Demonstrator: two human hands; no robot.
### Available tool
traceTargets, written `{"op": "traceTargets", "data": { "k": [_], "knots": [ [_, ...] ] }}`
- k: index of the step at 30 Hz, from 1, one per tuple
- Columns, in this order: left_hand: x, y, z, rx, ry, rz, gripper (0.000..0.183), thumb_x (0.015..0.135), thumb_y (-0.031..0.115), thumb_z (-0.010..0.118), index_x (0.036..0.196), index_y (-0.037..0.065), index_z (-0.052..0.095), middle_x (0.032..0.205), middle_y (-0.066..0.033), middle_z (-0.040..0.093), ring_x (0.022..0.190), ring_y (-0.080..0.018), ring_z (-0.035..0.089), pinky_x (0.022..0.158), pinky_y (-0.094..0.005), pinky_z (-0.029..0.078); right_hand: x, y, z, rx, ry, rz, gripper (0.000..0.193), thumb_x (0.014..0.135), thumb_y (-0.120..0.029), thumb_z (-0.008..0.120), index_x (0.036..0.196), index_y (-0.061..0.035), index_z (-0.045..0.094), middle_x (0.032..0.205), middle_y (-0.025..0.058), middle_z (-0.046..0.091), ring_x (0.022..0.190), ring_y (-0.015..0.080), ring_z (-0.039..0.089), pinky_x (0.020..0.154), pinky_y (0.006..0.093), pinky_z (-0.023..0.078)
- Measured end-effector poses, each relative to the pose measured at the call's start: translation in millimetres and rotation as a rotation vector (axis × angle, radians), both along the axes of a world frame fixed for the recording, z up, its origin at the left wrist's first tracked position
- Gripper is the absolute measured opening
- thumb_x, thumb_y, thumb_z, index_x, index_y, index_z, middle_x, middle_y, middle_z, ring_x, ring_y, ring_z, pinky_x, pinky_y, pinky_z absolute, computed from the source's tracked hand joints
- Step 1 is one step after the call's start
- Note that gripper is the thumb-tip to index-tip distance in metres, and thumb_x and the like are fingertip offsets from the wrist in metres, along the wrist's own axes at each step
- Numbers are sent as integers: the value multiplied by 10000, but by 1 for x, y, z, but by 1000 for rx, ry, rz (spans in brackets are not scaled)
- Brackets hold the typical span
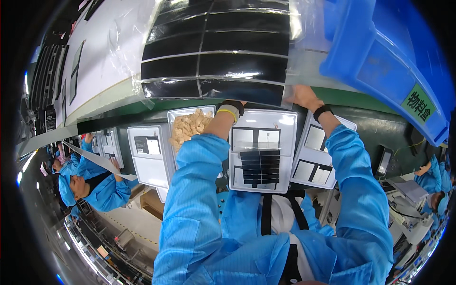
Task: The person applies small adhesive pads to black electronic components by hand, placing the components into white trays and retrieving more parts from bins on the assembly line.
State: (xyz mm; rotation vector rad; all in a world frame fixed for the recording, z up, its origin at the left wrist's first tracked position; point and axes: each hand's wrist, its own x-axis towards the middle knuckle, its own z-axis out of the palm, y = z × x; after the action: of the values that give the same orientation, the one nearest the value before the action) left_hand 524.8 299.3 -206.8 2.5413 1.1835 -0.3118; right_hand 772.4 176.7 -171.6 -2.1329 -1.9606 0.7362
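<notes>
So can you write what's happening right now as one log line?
left hand: under black panel sheet | right hand: at sheet's edge | near: white trays, blue bin

The person wears a bright blue work coat of thin, finely striped cloth with long, loose, creased sleeves that end at the wrists. The left hand point(236, 103) is bare, with a black wristband point(233, 106) and a thin yellow band point(228, 113) just below it. The right hand point(304, 97) is bare too, with a single black wristband point(322, 112). A white garment with black straps point(267, 213) shows at the chest.
</notes>
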Motion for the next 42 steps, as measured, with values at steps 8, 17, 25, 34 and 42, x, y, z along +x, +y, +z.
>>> {"op": "traceTargets", "data": {
  "k": [8,17,25,34,42],
  "knots": [
    [-32,17,-67,59,-48,50,993,671,450,924,1484,102,471,1511,-155,495,1361,-371,508,1096,-478,455,-10,0,-15,0,-113,75,930,768,-494,845,1471,-17,467,1456,264,501,1384,458,432,1173,518,338],
    [-31,-4,-42,-169,60,-39,703,945,430,646,1549,139,436,1542,-214,458,1355,-317,550,1134,-416,433,-40,0,6,-195,-311,225,724,789,-404,786,1304,82,636,1536,187,454,1465,346,354,1224,469,272],
    [-70,-1,27,-12,-467,114,716,940,430,659,1536,94,450,1379,-292,594,1247,-458,590,1095,-496,452,-89,25,-37,225,-336,228,709,799,-78,688,1433,143,460,1579,281,389,1406,365,476,1164,417,409],
    [-378,-49,83,238,-632,264,424,922,173,694,1311,12,647,1267,-227,676,1194,-400,613,1049,-477,461,-47,24,-32,207,-179,249,247,770,-167,696,924,24,730,1137,204,683,1082,365,639,943,460,548],
    [-619,-17,4,270,-167,69,934,653,98,881,1463,-27,432,1510,-270,399,1383,-449,419,1184,-516,337,-173,-34,97,620,391,-400,125,805,-87,696,896,-25,755,932,147,758,792,285,726,742,389,574]
  ]
}}
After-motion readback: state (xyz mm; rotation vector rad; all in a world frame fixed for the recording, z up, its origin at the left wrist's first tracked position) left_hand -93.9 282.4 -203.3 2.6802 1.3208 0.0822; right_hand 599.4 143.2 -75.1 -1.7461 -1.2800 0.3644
